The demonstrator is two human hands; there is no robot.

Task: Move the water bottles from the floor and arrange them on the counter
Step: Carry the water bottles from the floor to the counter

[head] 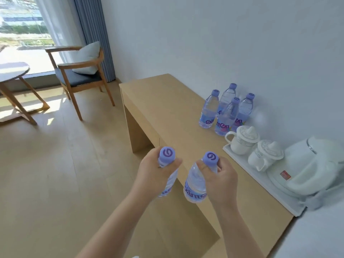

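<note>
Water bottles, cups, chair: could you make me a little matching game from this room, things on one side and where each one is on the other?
Things:
1. bottle in the left hand
2. group of four bottles
3. two white lidded cups
4. pillow

Places:
A. on the white tray
B. on the wooden chair
C. standing on the counter by the wall
D. held up by its neck

Pairs: 1-D, 2-C, 3-A, 4-B
</note>
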